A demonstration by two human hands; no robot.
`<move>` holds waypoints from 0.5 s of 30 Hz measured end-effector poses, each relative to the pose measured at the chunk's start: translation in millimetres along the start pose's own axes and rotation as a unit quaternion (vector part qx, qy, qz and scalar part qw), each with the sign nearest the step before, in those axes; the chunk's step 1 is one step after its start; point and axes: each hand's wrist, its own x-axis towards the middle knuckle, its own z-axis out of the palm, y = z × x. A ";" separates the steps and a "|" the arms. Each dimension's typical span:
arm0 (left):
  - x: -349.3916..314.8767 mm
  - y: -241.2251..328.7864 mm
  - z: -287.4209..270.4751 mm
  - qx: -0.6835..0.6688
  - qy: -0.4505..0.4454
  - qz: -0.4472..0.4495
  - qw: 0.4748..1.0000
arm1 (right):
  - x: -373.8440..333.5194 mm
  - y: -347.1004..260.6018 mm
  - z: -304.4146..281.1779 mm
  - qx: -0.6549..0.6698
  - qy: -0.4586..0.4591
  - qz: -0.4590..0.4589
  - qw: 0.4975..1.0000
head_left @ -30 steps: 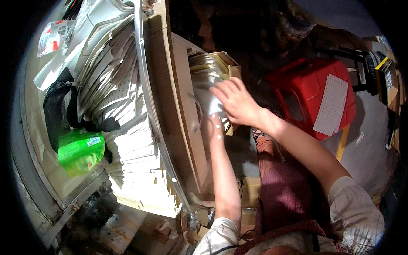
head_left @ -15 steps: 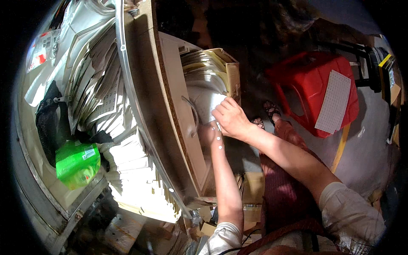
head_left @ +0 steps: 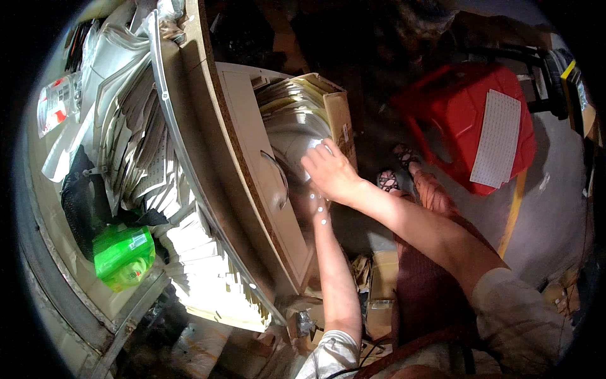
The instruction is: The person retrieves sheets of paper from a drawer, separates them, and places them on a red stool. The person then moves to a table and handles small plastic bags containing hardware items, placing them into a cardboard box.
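Observation:
A cardboard box [head_left: 341,120] stands beside the cabinet door, filled with curved sheets of paper [head_left: 290,129], white and yellowish. My right hand [head_left: 331,170] is at the near end of these sheets, its fingers curled and pressed together; what they pinch is hidden. Beneath it, my left hand [head_left: 314,201] reaches in among the white sheets, mostly in shadow and partly covered by the right hand, so its fingers do not show. Several small round white spots lie along the left wrist.
The pale cabinet door [head_left: 255,151] has a curved metal handle [head_left: 281,180]. On the tabletop left are stacked papers [head_left: 142,145], a green packet [head_left: 123,256] and a black mesh bag [head_left: 81,196]. A red plastic stool [head_left: 448,120] holding a perforated white sheet [head_left: 497,139] stands right.
The view has shifted slightly. My right hand has turned, its fingers drawn in more over the sheets. My left hand stays low beside it.

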 end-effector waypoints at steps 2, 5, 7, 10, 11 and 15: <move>-0.1 -0.8 -1.7 0.004 0.003 0.002 1.000 | -3.1 1.4 -3.4 0.026 0.012 -0.007 1.000; -0.6 -6.4 -8.0 0.013 0.008 0.000 1.000 | -14.1 -4.6 -19.7 0.057 0.040 -0.028 0.997; -0.7 -3.9 -6.4 0.016 0.004 0.003 1.000 | -25.7 -5.3 -36.8 0.066 0.049 -0.022 0.996; -0.2 -2.9 -10.3 0.018 -0.006 0.006 1.000 | -36.3 -9.6 -47.3 0.085 0.079 -0.025 0.993; -1.0 -2.1 -10.4 0.019 -0.008 0.009 1.000 | -38.1 -12.5 -49.4 0.087 0.087 -0.028 0.992; -4.6 -0.9 -9.8 0.019 -0.030 0.006 0.999 | -56.7 -32.9 -65.2 0.118 0.086 -0.043 0.988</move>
